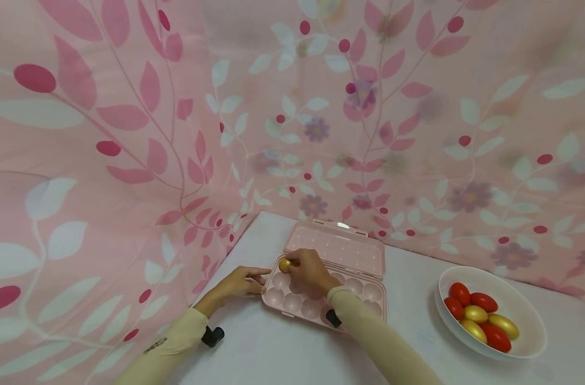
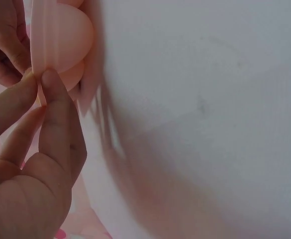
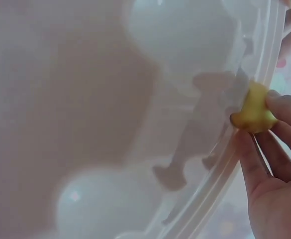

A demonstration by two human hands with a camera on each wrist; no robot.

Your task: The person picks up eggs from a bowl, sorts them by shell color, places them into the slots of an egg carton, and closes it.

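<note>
A pink plastic egg carton (image 1: 292, 305) lies on the table with its lid (image 1: 336, 247) folded back toward the wall. My right hand (image 1: 312, 274) reaches over the carton and pinches a golden egg (image 1: 285, 265) at the far left corner cup. In the right wrist view the thumb and fingers hold that egg (image 3: 257, 109) by the carton's rim. At the carton's left end, my left hand (image 1: 241, 282) grips the edge; the left wrist view shows thumb and fingers pinching the rim (image 2: 46, 40). The visible front cups hold nothing; my right hand and forearm hide others.
To the right stands a white bowl (image 1: 530, 337) with several red eggs (image 1: 497, 338) and golden eggs (image 1: 503, 325). A white cloth covers the table (image 1: 413, 289). Pink floral fabric (image 1: 393, 133) rises behind and on the left.
</note>
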